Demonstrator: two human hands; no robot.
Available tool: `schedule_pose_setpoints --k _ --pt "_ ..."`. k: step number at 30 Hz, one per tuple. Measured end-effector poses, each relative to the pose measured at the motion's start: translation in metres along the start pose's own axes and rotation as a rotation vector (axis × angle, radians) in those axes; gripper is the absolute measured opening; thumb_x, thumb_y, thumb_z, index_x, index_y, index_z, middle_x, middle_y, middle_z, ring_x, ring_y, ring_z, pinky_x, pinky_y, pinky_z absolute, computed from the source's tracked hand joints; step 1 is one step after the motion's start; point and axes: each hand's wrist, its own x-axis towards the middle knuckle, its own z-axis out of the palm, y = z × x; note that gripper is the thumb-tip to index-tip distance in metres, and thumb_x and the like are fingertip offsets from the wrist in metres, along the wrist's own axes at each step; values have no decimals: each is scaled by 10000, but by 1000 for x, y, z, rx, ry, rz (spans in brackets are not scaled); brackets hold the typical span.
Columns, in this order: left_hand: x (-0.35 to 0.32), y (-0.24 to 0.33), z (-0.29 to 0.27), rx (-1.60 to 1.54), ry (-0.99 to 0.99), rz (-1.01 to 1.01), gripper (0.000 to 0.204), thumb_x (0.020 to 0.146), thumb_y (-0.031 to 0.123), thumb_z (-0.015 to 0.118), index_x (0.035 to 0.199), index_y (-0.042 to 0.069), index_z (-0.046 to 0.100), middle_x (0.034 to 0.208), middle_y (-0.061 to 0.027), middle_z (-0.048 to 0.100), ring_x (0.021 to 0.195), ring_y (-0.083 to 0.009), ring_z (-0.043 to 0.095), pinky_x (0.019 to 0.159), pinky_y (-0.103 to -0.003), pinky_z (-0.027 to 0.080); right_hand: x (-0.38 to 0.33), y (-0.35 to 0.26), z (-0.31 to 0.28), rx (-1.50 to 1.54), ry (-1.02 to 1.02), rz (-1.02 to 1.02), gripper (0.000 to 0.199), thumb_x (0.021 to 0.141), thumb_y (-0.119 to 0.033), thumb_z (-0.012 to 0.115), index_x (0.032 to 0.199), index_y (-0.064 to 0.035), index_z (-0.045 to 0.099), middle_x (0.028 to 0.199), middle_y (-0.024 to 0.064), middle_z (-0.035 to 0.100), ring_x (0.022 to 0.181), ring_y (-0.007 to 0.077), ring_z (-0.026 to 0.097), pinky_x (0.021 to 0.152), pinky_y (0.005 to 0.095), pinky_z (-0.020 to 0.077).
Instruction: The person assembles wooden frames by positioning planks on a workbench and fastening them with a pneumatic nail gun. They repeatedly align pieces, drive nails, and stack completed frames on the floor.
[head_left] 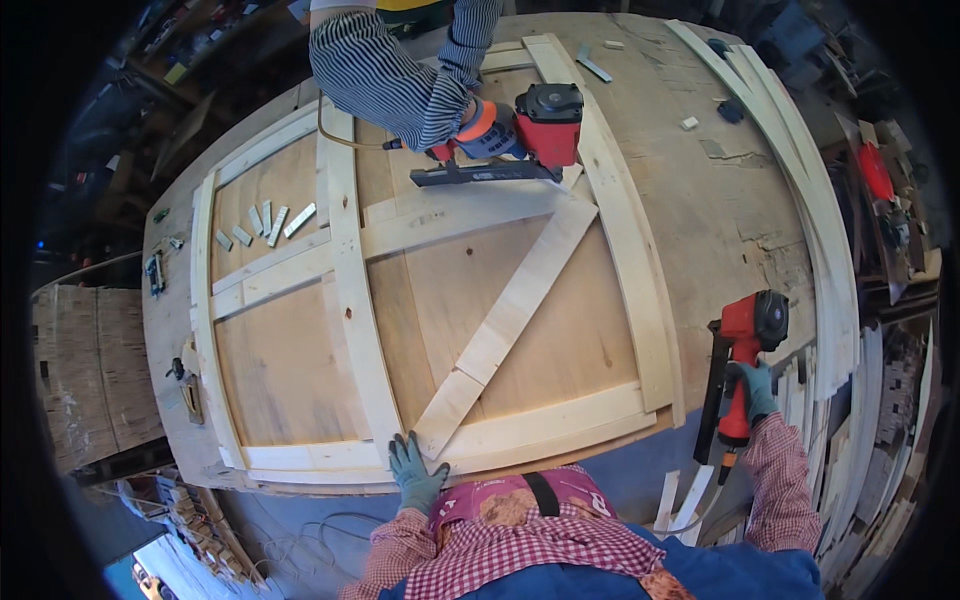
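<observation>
The left hand (418,478) lies open, fingers spread over the near edge of the wooden frame (560,428), seemingly steadying it; the right hand (757,388) grips a red nail gun (738,322) beside the frame, apparently keeping it off the boards. Beyond, a diagonal board (520,300) braces one panel; a co-worker's hand (495,145) holds a second nail gun (552,125) by its far end, contact unclear.

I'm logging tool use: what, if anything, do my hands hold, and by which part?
Your right hand grips a red pneumatic nail gun by its handle; your left hand lies open on the wooden frame, holding nothing.
</observation>
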Motion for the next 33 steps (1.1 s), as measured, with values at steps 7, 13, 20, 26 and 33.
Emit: schedule_pose_setpoints --k 7,13,20,26,33 --pt "16 47 -9 -157 11 70 963 721 325 757 1488 67 235 1501 -223 271 1379 -412 249 1128 -490 229 115 -40 4 27 -255 60 243 726 -118 737 885 25 620 695 120 653 545 236 629 520 338 536" --pt "36 62 -9 -349 83 -49 822 776 280 736 1442 31 324 1467 -237 330 1350 -414 309 1111 -458 278 232 -22 -28 -260 -112 -147 298 726 -121 739 959 31 631 789 109 667 611 192 642 559 316 538" --pt "36 69 9 -315 61 -32 735 819 266 706 1419 21 358 1493 -237 302 1368 -409 296 1124 -455 262 246 35 -5 -247 209 -486 324 853 -130 593 1150 -3 625 1044 74 654 927 191 620 855 301 477" --pt "26 63 -10 -736 70 -169 590 852 166 683 1362 5 435 1378 -183 472 1284 -308 448 1063 -388 363 -11 17 247 228 -417 24 289 913 -156 609 1172 -28 625 890 49 656 741 118 615 632 251 523" --pt "-66 -48 0 -1234 218 -481 458 872 113 668 1295 12 522 1239 -89 582 1101 -206 568 955 -318 439 -141 89 429 397 -675 541 425 883 -366 651 1213 -125 534 1137 79 629 1002 239 611 837 395 496"
